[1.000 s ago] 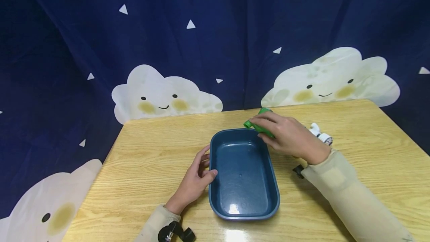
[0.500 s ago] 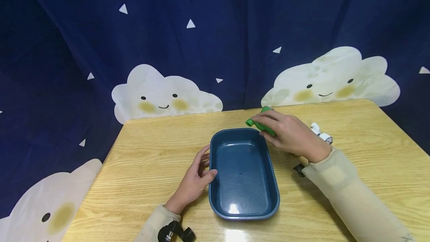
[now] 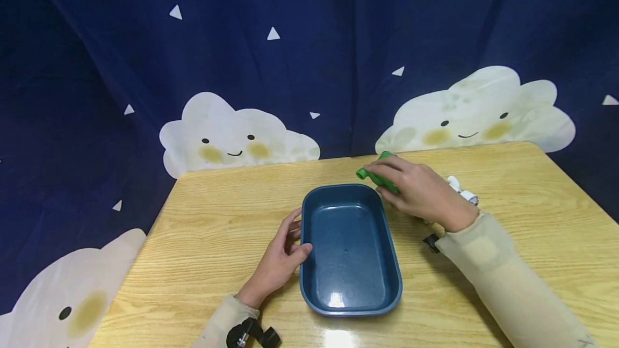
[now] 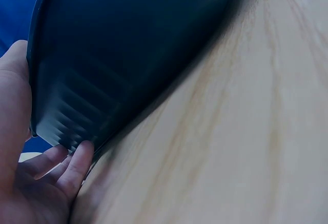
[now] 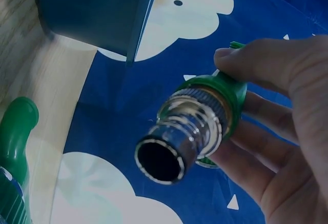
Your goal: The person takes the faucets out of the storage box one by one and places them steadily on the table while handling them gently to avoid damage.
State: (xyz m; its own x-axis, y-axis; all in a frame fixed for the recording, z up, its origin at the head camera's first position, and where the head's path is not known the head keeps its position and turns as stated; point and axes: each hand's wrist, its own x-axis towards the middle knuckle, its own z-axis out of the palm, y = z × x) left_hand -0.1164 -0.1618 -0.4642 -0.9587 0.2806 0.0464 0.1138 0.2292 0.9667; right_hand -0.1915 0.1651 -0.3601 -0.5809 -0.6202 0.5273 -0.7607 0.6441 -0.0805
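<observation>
The blue plastic tub (image 3: 345, 251) lies lengthwise on the wooden table. My left hand (image 3: 278, 262) holds its left side, thumb over the rim and fingers against the ribbed outer wall (image 4: 77, 106). Beyond the tub's far right corner, my right hand (image 3: 416, 189) grips a green tap (image 3: 387, 179) between thumb and fingers. Its round green spout opening points left in the head view. The right wrist view shows the tap's shiny threaded metal end (image 5: 187, 131) aimed toward that camera, with the fingers curled behind the green body.
A white tap-like piece with a metal end (image 3: 464, 192) lies right of my right hand. Another curved green piece (image 5: 20, 137) is at the left of the right wrist view. A dark blue curtain (image 3: 338, 58) with clouds hangs behind the table.
My right hand and the green tap have shifted slightly right and away, off the tub's far corner. My left hand and the tub have stayed in place.
</observation>
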